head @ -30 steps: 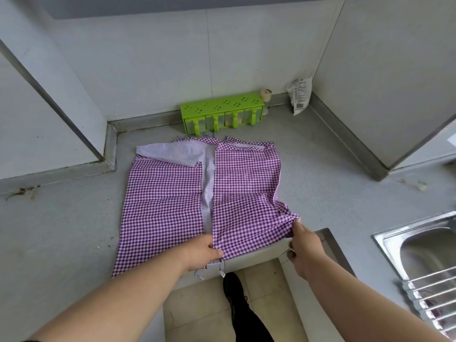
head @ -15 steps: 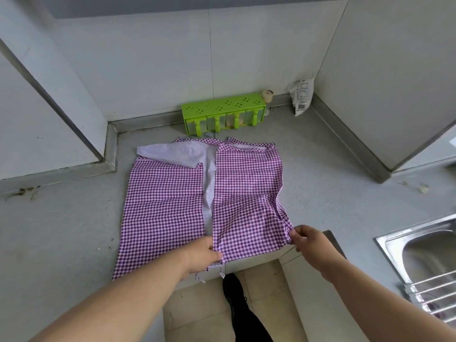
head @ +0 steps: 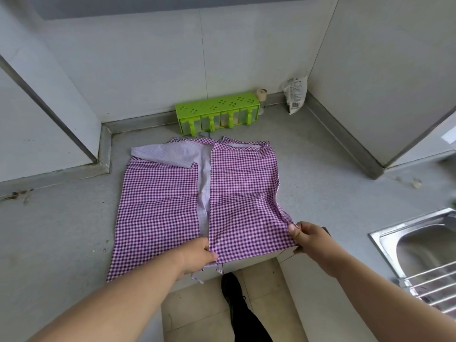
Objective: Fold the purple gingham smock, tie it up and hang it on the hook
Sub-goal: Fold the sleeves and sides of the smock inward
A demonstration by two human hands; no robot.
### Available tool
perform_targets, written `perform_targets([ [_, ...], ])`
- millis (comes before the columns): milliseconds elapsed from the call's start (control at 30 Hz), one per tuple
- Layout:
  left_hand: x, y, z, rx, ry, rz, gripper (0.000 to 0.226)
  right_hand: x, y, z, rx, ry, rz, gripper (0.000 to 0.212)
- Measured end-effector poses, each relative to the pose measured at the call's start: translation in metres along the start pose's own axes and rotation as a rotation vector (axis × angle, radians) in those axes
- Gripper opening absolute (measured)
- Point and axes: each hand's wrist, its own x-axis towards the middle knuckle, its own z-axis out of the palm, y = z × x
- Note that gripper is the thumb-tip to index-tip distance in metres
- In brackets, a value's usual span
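Head view: the purple gingham smock (head: 172, 206) is spread flat on the grey surface (head: 61, 230), its two side panels turned in toward the middle so that a pale strip of lining shows between them; the near hem is hung slightly over the surface edge, with a tie (head: 197, 277) dangling below. The inner near corner of the right-side panel is pinched by the left hand (head: 197, 255), fingers curled onto the cloth, while the outer near corner is pinched by the right hand (head: 308, 236), thumb on top. The panel is judged to be held at both corners so that it can be kept taut and squared for the next fold. A green rack (head: 218, 114) is stood against the back wall beyond the collar, a packet (head: 296, 93) in the corner, a steel sink (head: 419, 248) to the right. No hook is seen; tying and hanging are judged not yet begun.
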Motion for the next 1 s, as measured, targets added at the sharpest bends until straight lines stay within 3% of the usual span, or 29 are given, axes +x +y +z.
perform_targets([
  [167, -0.002, 0.002, 0.003, 0.036, 0.015, 0.004, 0.008, 0.004, 0.003, -0.012, -0.274, 0.013, 0.057, 0.042],
  [300, -0.003, 0.004, 0.002, 0.1, -0.013, -0.011, 0.012, 0.014, 0.005, -0.014, -0.338, 0.037, 0.205, 0.046],
  [400, -0.004, 0.011, 0.001, 0.154, -0.03, 0.012, 0.019, 0.021, 0.001, -0.011, -0.393, 0.084, 0.199, 0.045],
  [533, -0.005, 0.008, -0.01, 0.259, 0.205, 0.052, 0.028, 0.03, 0.0, -0.001, -0.55, -0.002, 0.22, 0.042],
  [633, -0.01, -0.007, -0.029, 0.54, 0.378, 0.136, 0.022, 0.037, 0.003, 0.001, -0.671, 0.192, 0.205, 0.046],
  [667, -0.012, -0.014, -0.034, 0.638, 0.372, 0.151, 0.03, 0.037, 0.002, 0.0, -0.674, 0.288, 0.161, 0.054],
  [733, -0.013, -0.032, -0.044, 0.759, 0.303, 0.118, 0.067, 0.036, 0.004, 0.002, -0.782, 0.368, -0.048, 0.065],
  [767, -0.012, -0.04, -0.046, 0.79, 0.268, 0.087, 0.082, 0.035, 0.005, 0.004, -0.868, 0.334, -0.166, 0.069],
  [833, -0.011, -0.054, -0.046, 0.824, 0.194, 0.03, 0.102, 0.033, 0.005, 0.013, -1.046, 0.083, -0.351, 0.084],
  [900, -0.008, -0.063, -0.039, 0.871, 0.14, -0.01, 0.117, 0.035, 0.01, 0.028, -1.256, -0.161, -0.374, 0.101],
  [1000, -0.005, -0.063, -0.031, 0.934, 0.126, -0.035, 0.123, 0.037, 0.02, 0.052, -1.397, -0.18, -0.408, 0.1],
])
